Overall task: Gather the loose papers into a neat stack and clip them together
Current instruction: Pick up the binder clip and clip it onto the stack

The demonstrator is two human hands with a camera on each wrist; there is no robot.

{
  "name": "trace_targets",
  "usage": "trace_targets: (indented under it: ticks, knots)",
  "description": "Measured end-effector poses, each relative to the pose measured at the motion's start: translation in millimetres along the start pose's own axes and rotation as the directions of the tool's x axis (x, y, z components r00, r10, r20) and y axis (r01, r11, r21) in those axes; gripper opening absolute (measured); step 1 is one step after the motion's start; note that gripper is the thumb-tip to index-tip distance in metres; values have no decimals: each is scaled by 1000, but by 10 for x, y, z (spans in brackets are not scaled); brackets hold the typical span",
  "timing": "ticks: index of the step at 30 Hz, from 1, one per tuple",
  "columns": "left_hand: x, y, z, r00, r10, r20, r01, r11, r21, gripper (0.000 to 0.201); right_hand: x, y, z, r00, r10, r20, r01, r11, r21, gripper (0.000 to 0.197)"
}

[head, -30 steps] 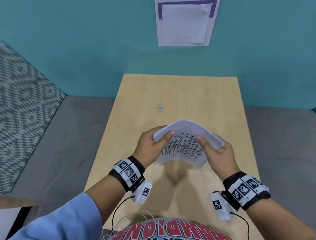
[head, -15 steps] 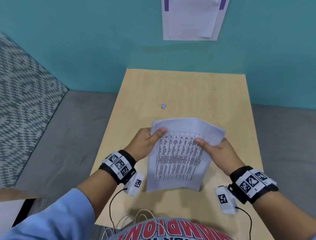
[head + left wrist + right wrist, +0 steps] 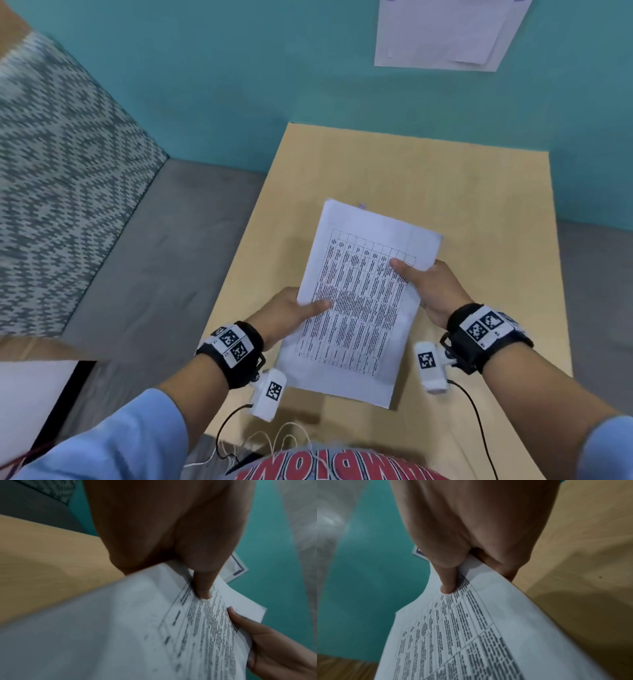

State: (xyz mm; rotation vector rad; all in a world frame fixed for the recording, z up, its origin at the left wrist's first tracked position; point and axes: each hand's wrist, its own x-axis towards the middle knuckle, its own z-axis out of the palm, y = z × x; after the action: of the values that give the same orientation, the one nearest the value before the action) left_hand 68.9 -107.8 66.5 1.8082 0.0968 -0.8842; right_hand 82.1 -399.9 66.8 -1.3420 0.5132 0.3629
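two hands, each pinching one long edge of the papers (image 3: 363,301). my left hand (image 3: 287,317) has its thumb lying on the printed top sheet with the fingers hidden beneath; my right hand (image 3: 428,291) grips the opposite edge the same way, slightly farther out. the stack sits between the hands, lifted off the table (image 3: 496,212) as far as i can judge, its long axis running away from me and leaning a little to the right. the edges look fairly square, though i can't tell from these views how well the lower sheets line up. a tiny shape peeks out just past the stack's far edge; it may be the clip, but i can't tell. if so, it lies straight beyond the left hand, the nearer one.
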Motion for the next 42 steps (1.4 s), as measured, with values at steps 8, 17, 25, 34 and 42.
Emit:
trace_targets:
  ticks: [8, 17, 25, 34, 42]
  knots:
    - [91, -320, -610, 954, -108, -280, 116, 993, 10, 38, 1107, 88, 284, 983, -185, -16, 117, 685, -719, 51]
    - [167, -670, -1162, 923, -254, -288, 237, 967, -94, 55, 2298, 43, 608, 943, -282, 178, 273, 344, -899, 70]
    - [321, -807, -1104, 950, -272, -154, 264, 962, -70, 33, 2477, 110, 568, 971, -201, 130, 154, 111, -982, 33]
    - [402, -666, -845, 970, -213, -114, 211, 977, -31, 77, 1385, 338, -179, 957, -273, -101, 64, 537, -841, 15]
    - [327, -296, -399, 993, -104, -48, 105, 994, 11, 60, 171, 436, -768, 958, -52, -281, -34, 955, -294, 6]
